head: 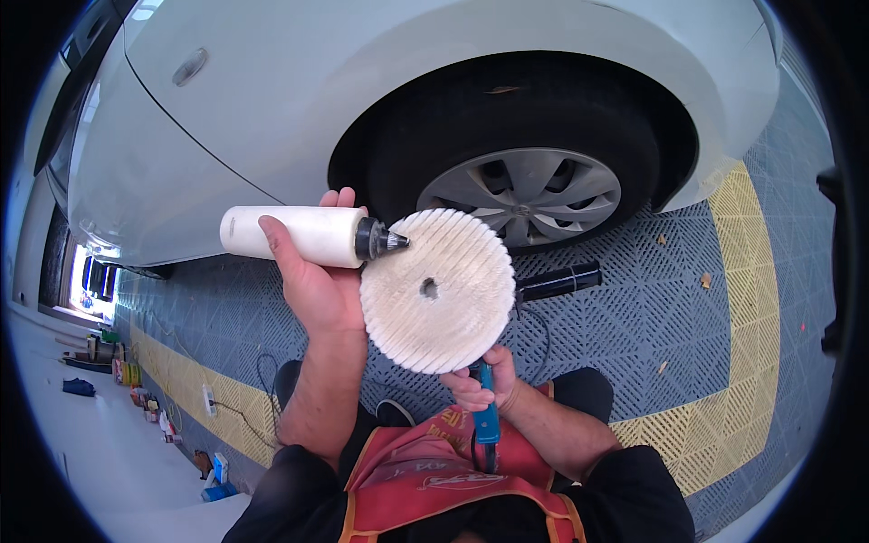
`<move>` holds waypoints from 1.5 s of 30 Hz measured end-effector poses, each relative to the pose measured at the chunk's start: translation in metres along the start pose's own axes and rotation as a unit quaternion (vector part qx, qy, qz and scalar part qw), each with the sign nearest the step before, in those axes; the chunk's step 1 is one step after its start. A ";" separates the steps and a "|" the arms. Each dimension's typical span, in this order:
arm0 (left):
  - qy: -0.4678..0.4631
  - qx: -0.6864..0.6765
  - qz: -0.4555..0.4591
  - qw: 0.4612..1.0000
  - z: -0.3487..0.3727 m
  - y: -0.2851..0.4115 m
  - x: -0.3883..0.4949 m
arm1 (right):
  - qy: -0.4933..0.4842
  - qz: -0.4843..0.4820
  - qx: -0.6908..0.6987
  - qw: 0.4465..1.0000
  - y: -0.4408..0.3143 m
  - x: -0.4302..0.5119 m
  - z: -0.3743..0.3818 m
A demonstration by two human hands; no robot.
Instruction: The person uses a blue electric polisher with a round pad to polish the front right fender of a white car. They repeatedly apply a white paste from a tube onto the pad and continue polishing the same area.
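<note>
Lying on its side, a white squeeze bottle (305, 234) with a black nozzle is gripped in my left hand (309, 285). The nozzle tip points right, over the upper left of a round cream wool polishing pad (438, 319). That pad faces up toward me, with a hole in its centre, and hides most of the polisher's head. My right hand (485, 387) holds the blue handle (487, 417) of the rotary polisher below the pad. A black side handle or housing (563, 279) sticks out to the right from behind the pad.
A white car's body panel (258, 102) stands before me, with its wheel (523, 197) just beyond the pad. Cables (543, 339) cross the grey plastic grid floor (638, 305). Along the left wall sit a power strip (209, 400), several cans and bottles (127, 371), and blue containers (219, 478).
</note>
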State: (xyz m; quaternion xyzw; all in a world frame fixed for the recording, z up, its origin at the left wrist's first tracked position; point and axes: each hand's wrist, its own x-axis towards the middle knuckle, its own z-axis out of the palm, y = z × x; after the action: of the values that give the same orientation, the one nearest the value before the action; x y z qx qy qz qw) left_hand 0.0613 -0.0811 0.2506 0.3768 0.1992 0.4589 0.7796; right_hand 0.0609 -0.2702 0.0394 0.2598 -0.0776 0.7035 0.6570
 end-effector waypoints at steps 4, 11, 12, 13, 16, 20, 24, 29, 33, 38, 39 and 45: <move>-0.002 0.015 -0.007 1.000 -0.001 -0.001 0.002 | 0.007 0.003 0.000 1.000 0.001 -0.002 -0.004; -0.011 0.034 0.001 0.999 0.007 0.001 -0.004 | 0.000 0.007 0.000 1.000 0.001 0.000 -0.003; -0.013 0.027 0.004 1.000 0.008 0.002 -0.005 | -0.006 0.006 0.006 1.000 0.001 0.000 -0.003; 0.008 0.031 0.011 0.999 0.009 0.002 -0.006 | 0.002 0.006 -0.004 1.000 0.001 0.001 -0.003; 0.031 0.028 0.023 0.999 -0.002 0.001 -0.001 | 0.012 0.002 -0.009 1.000 0.000 -0.001 -0.003; 0.027 -0.040 0.038 0.998 -0.076 -0.021 0.030 | 0.039 -0.004 -0.008 0.999 0.001 -0.009 -0.009; 0.151 -0.071 -0.218 0.962 -0.227 -0.087 0.078 | 0.055 -0.016 0.010 0.998 0.002 -0.017 -0.012; 0.259 0.070 -0.390 0.881 -0.408 -0.233 0.047 | 0.084 -0.072 -0.044 0.993 0.001 -0.028 0.007; 0.322 0.470 -0.314 0.760 -0.464 -0.284 0.012 | 0.125 -0.181 -0.122 0.968 0.002 -0.042 0.044; 0.186 0.601 -0.339 0.700 -0.428 -0.246 -0.001 | 0.045 -0.289 -0.150 0.945 0.007 -0.021 0.090; 0.166 0.672 -0.369 0.620 -0.413 -0.225 0.000 | 0.029 -0.307 -0.155 0.939 0.007 -0.014 0.104; -0.122 0.651 -0.396 0.636 -0.259 -0.072 -0.016 | 0.293 -0.499 -0.372 0.725 0.024 0.016 0.232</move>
State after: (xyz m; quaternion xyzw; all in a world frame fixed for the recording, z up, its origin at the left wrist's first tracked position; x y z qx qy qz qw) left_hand -0.0759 -0.0114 0.0300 0.7242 0.4796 -0.1921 0.4568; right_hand 0.0984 -0.3632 0.2504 -0.2237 0.0041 0.2293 0.9473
